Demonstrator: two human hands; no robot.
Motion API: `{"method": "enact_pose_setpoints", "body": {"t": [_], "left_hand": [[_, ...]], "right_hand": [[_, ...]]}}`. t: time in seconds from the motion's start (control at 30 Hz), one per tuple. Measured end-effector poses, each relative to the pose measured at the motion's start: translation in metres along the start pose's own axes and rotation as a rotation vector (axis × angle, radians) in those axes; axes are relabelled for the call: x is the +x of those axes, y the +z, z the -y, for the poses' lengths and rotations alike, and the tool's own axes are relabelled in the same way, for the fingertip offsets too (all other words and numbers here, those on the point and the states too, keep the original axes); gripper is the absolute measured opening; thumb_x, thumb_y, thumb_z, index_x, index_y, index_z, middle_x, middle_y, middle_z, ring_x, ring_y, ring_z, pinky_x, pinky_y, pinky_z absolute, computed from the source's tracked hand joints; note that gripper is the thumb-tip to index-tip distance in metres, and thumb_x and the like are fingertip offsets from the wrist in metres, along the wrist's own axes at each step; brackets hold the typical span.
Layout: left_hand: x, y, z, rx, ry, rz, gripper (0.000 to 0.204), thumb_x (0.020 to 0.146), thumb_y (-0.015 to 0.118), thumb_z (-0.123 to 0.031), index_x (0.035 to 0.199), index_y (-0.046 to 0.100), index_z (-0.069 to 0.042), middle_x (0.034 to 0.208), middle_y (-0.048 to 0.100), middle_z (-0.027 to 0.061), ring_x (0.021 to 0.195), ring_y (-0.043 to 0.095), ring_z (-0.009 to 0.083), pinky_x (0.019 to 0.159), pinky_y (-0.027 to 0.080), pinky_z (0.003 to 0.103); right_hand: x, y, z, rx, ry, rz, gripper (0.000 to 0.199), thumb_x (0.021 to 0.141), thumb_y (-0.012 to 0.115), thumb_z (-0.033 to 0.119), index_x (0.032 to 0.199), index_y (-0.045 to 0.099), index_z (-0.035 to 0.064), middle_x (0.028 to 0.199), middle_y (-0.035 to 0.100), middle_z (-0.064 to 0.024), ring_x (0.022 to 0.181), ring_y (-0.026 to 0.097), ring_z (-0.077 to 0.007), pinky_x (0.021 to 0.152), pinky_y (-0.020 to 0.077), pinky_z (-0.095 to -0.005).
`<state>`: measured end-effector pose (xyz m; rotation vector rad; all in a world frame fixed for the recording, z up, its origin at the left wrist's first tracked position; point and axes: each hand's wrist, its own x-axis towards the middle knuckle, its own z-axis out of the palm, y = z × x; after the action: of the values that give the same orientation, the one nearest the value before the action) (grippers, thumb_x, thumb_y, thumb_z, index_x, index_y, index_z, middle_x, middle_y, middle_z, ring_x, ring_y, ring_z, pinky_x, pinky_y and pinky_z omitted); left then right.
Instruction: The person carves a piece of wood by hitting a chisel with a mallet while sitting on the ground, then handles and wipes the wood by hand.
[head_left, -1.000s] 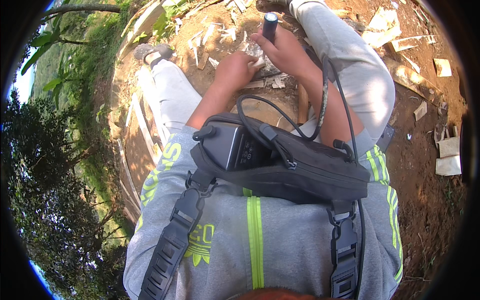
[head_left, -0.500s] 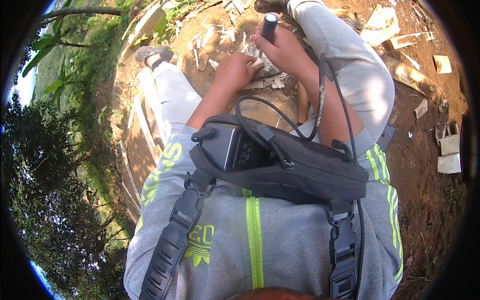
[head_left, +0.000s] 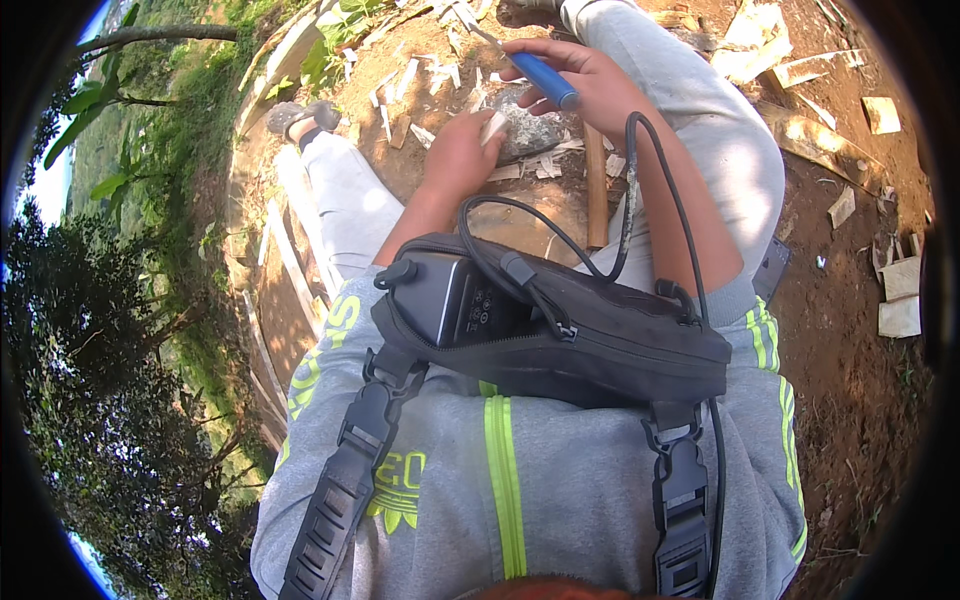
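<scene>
bare red-brown dirt ground (head_left: 850,330); pale wood chips (head_left: 430,75) scattered, grey stone (head_left: 535,130), wooden stick (head_left: 596,185) lying on it.

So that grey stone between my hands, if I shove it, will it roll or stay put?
The grey stone looks broad, blocky and irregular, so it would probably stay put or scrape along, not roll. It likely feels heavy for its size. Your left hand rests beside it; your right hand, gripping the blue-handled tool, is above. Wood chips around it could let it slide a little.

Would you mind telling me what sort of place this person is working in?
Probably an outdoor woodworking spot on a hillside: bare reddish soil, scattered wood chips, and trees falling away below.
</scene>
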<state>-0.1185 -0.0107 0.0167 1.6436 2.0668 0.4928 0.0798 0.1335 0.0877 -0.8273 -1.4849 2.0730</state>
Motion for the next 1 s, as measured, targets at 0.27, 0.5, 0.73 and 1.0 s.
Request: {"method": "enact_pose_setpoints", "body": {"t": [0.27, 0.5, 0.73, 1.0], "left_hand": [[-0.009, 0.007, -0.004, 0.107, 0.04, -0.023, 0.029, 0.096, 0.072, -0.026, 0.117, 0.076, -0.007, 0.104, 0.069, 0.0167, 0.102, 0.071, 0.0387, 0.089, 0.057, 0.051], [-0.016, 0.035, 0.021, 0.069, 0.098, -0.211, 0.027, 0.098, 0.073, -0.031, 0.11, 0.068, -0.008, 0.105, 0.065, 0.0147, 0.102, 0.067, 0.0382, 0.083, 0.056, 0.051], [-0.015, 0.028, 0.016, -0.004, 0.181, -0.154, 0.023, 0.097, 0.075, -0.029, 0.103, 0.066, -0.009, 0.104, 0.062, 0.0126, 0.101, 0.065, 0.0367, 0.081, 0.055, 0.05], [-0.017, 0.027, 0.02, -0.09, 0.177, -0.195, 0.022, 0.096, 0.078, -0.028, 0.1, 0.067, -0.009, 0.102, 0.062, 0.0118, 0.102, 0.065, 0.0358, 0.082, 0.056, 0.05]], "right_hand": [[-0.011, -0.004, -0.001, -0.259, 0.248, -0.16, 0.025, 0.111, 0.058, 0.019, 0.133, 0.062, 0.009, 0.102, 0.07, -0.0047, 0.076, 0.066, -0.012, 0.067, 0.0589, -0.0304], [-0.08, 0.023, -0.018, -0.946, 0.183, -0.096, 0.04, 0.103, 0.059, 0.014, 0.141, 0.065, 0.0052, 0.12, 0.074, -0.0256, 0.112, 0.07, -0.0443, 0.099, 0.0548, -0.0487], [-0.116, 0.038, -0.025, -1.024, 0.241, -0.055, 0.044, 0.103, 0.056, 0.015, 0.145, 0.065, 0.0093, 0.107, 0.075, -0.0262, 0.101, 0.073, -0.0431, 0.092, 0.0575, -0.0535], [-0.106, 0.055, -0.011, -1.059, 0.271, 0.002, 0.041, 0.104, 0.058, 0.016, 0.144, 0.068, 0.0134, 0.092, 0.073, -0.0262, 0.091, 0.073, -0.0443, 0.084, 0.0567, -0.0538]]}}
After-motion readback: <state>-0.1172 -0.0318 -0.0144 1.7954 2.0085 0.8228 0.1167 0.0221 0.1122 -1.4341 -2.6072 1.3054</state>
